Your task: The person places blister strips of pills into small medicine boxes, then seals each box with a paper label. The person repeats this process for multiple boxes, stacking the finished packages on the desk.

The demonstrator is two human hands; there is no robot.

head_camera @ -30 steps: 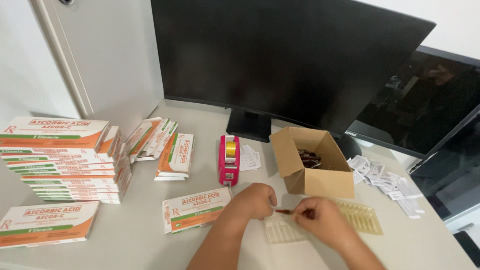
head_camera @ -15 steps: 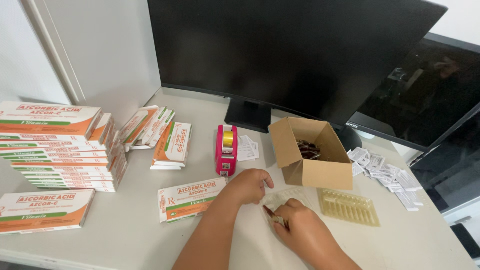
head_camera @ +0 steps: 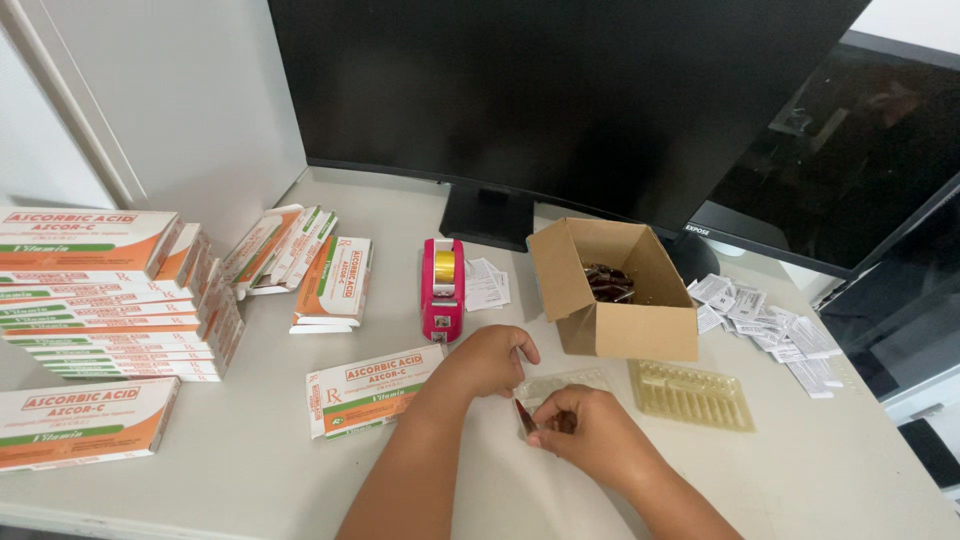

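Note:
My left hand (head_camera: pixel 488 360) rests on the near-left corner of a clear plastic ampoule tray (head_camera: pixel 560 385) lying on the table, fingers curled on its edge. My right hand (head_camera: pixel 590 432) pinches a small dark brown ampoule (head_camera: pixel 524 415) at the tray's front edge. Just right of it lies a second, yellowish empty ampoule tray (head_camera: pixel 692 394). An open cardboard box (head_camera: pixel 620 300) with several brown ampoules inside stands behind both trays. A flat white, orange and green medicine carton (head_camera: pixel 368 391) lies just left of my left forearm.
A pink tape dispenser (head_camera: pixel 443 290) stands behind my left hand. Stacks of the same cartons (head_camera: pixel 110 300) fill the left side, with more leaning (head_camera: pixel 300 255) by the wall. Folded paper leaflets (head_camera: pixel 770 330) are scattered at right. A large dark monitor (head_camera: pixel 560 100) stands behind.
My right hand has drawn back toward me and to the left with the ampoule, onto the clear tray's front edge. The camera view has shifted slightly.

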